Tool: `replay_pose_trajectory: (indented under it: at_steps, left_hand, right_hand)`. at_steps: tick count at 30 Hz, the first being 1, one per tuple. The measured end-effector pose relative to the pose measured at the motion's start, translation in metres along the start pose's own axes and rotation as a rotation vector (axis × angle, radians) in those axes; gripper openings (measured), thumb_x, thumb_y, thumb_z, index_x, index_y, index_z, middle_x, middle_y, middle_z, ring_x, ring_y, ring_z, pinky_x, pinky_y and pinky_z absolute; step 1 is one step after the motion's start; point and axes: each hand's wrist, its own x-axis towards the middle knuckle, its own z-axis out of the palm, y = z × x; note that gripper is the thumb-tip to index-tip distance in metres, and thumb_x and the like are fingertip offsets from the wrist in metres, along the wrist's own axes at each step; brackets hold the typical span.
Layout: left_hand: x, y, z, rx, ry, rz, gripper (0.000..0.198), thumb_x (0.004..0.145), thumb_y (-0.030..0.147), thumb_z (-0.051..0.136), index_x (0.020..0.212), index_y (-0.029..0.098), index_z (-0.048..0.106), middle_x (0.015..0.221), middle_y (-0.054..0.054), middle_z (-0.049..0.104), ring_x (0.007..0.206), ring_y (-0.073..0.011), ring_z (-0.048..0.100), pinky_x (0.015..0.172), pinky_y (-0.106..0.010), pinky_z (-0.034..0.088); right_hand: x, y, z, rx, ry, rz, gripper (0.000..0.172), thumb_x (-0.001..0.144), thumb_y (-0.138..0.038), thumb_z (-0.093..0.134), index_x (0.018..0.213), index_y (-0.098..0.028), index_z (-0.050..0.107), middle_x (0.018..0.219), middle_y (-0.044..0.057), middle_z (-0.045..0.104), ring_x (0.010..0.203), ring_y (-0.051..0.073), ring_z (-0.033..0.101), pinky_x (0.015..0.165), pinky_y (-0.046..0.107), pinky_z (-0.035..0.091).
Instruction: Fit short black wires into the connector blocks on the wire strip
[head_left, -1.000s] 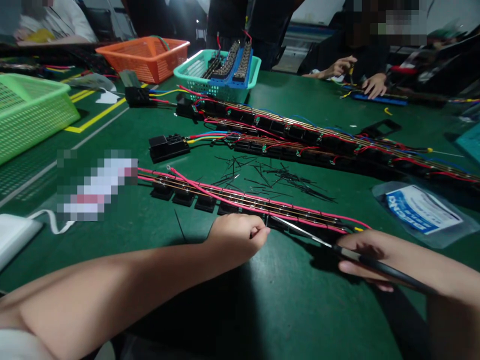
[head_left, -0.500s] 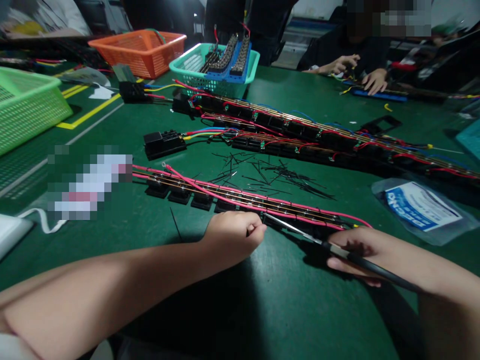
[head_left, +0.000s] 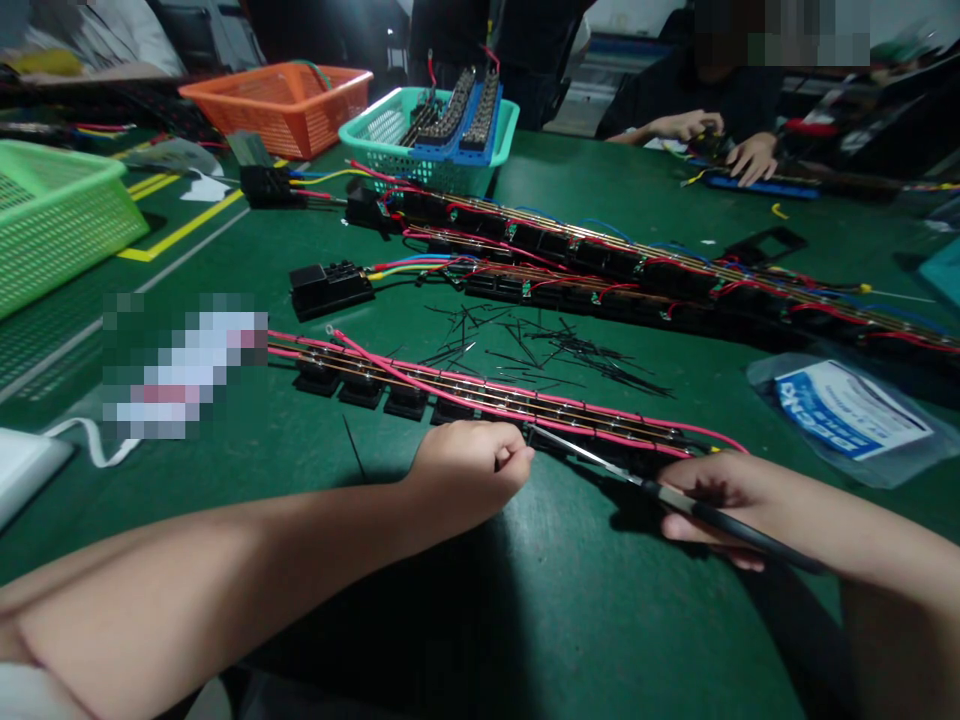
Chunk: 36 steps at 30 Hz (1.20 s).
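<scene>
My left hand (head_left: 472, 460) is closed in a fist at the near edge of a long strip of black blocks (head_left: 405, 403), where red wires (head_left: 420, 378) and brass-coloured rods run lengthwise. What its fingers grip, if anything, is hidden. On the right, my right hand (head_left: 727, 500) is wrapped around a slim tool with a black handle and thin metal shaft (head_left: 697, 512). The shaft slants left along the strip's near side, its tip close to my left fist. A ring terminal (head_left: 331, 331) ends one red wire. Thin black strips (head_left: 592, 355) lie scattered behind the assembly.
Similar wired assemblies (head_left: 570, 270) stretch across the green table (head_left: 600, 600). Behind stand a teal basket (head_left: 420, 165), an orange basket (head_left: 300, 115) and a green basket (head_left: 67, 240). A plastic bag (head_left: 855, 410) lies right. Across the table, another person's hands (head_left: 752, 158) touch a blue part.
The view has shifted very slightly. My hands and the tool keep nearly the same place at the strip, while the other person's hands across the table have moved a little.
</scene>
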Motion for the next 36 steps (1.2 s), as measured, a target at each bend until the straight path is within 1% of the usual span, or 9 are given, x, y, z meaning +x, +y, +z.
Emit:
replay_pose_trajectory:
  at_steps: [9,21,25,27,29,31,32,34,36]
  left_hand:
    - [0.0,0.0,0.0,0.008,0.003,0.001,0.03,0.084,0.039,0.047,0.064,0.021,0.057,0.061,0.004,0.056,0.059,-0.0114,0.045,0.057,-0.027,0.026]
    - [-0.001,0.0,0.0,-0.003,0.006,0.013,0.029,0.084,0.039,0.046,0.063,0.02,0.052,0.058,0.004,0.051,0.058,-0.011,0.044,0.057,-0.027,0.026]
    - [-0.002,-0.002,0.002,0.043,0.005,0.098,0.03,0.088,0.037,0.044,0.064,0.019,0.049,0.062,0.004,0.053,0.059,-0.0106,0.045,0.057,-0.026,0.028]
    - [0.0,-0.002,-0.002,0.102,0.002,0.182,0.03,0.093,0.036,0.039,0.072,0.02,0.054,0.068,0.003,0.06,0.063,-0.0109,0.05,0.059,-0.025,0.032]
    - [0.004,-0.004,-0.013,0.211,0.017,0.284,0.032,0.098,0.037,0.033,0.087,0.021,0.059,0.082,0.001,0.067,0.073,-0.0126,0.058,0.064,-0.025,0.036]
    - [0.012,-0.006,-0.029,0.369,0.068,0.397,0.035,0.1,0.039,0.03,0.099,0.021,0.061,0.097,-0.003,0.07,0.087,-0.0164,0.062,0.071,-0.026,0.04]
    - [0.017,-0.008,-0.038,0.438,0.101,0.444,0.036,0.101,0.039,0.03,0.1,0.021,0.062,0.097,-0.004,0.07,0.089,-0.0176,0.063,0.073,-0.027,0.041]
    - [0.025,-0.012,-0.056,0.534,0.159,0.477,0.035,0.101,0.037,0.033,0.097,0.02,0.063,0.094,-0.004,0.07,0.089,-0.0187,0.064,0.076,-0.028,0.044]
    - [0.033,-0.016,-0.071,0.579,0.224,0.452,0.03,0.099,0.033,0.039,0.094,0.019,0.065,0.092,-0.005,0.07,0.088,-0.0193,0.065,0.077,-0.029,0.045]
  right_hand:
    - [0.0,0.001,0.003,0.036,0.024,0.009,0.048,0.07,-0.06,0.07,0.065,-0.018,0.049,0.055,-0.003,0.046,0.044,0.008,0.045,0.04,0.02,0.035]
    - [0.001,-0.009,0.005,0.044,0.002,0.062,0.052,0.067,-0.066,0.068,0.068,-0.017,0.05,0.056,-0.002,0.049,0.043,0.007,0.045,0.04,0.02,0.038]
    - [-0.005,-0.012,0.006,0.077,-0.005,0.054,0.054,0.064,-0.067,0.069,0.066,-0.018,0.049,0.054,-0.002,0.048,0.042,0.007,0.043,0.04,0.021,0.037]
    - [-0.008,-0.012,0.005,0.096,-0.007,0.051,0.053,0.063,-0.067,0.07,0.065,-0.018,0.05,0.054,-0.002,0.048,0.042,0.007,0.042,0.04,0.022,0.037]
    - [-0.009,-0.011,0.003,0.109,0.015,0.021,0.054,0.063,-0.069,0.069,0.063,-0.018,0.05,0.054,-0.002,0.047,0.041,0.008,0.042,0.04,0.023,0.036]
    - [-0.007,-0.008,-0.001,0.102,0.095,-0.053,0.055,0.06,-0.07,0.07,0.06,-0.019,0.049,0.053,-0.003,0.045,0.042,0.008,0.041,0.04,0.023,0.035]
    - [-0.006,-0.007,-0.003,0.094,0.17,-0.095,0.055,0.058,-0.07,0.071,0.059,-0.019,0.05,0.052,-0.003,0.045,0.043,0.009,0.041,0.041,0.024,0.034]
    - [-0.005,-0.006,-0.006,0.081,0.4,-0.161,0.054,0.055,-0.07,0.072,0.06,-0.02,0.052,0.052,-0.003,0.045,0.044,0.011,0.042,0.042,0.025,0.033]
    - [-0.007,-0.007,-0.008,0.069,0.657,-0.204,0.054,0.056,-0.072,0.071,0.061,-0.021,0.054,0.053,-0.002,0.046,0.047,0.012,0.042,0.043,0.025,0.033]
